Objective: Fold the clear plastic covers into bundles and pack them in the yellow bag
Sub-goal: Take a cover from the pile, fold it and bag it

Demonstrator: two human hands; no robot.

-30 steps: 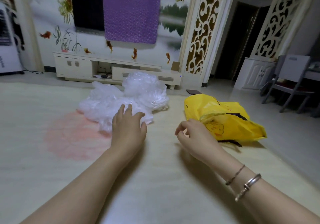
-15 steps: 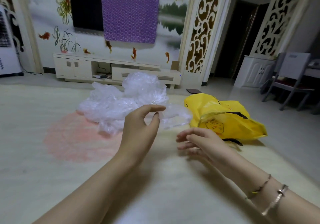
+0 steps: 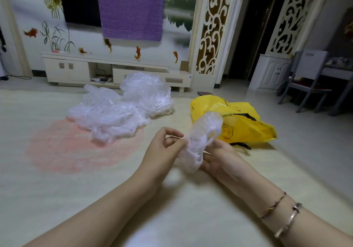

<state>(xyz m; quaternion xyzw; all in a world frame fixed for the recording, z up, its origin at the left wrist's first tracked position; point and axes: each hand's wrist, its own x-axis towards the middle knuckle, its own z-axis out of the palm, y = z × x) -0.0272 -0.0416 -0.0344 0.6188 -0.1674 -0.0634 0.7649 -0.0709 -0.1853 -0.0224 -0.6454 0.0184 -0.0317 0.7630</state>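
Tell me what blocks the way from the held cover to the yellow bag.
Nothing visible does. The clear plastic cover, held by the left hand and right hand, is directly in front of the yellow bag.

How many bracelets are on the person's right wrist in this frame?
2: a thin dark cord bracelet nearer the hand, and a metal bangle just behind it, farther up the forearm. None shows on the left arm.
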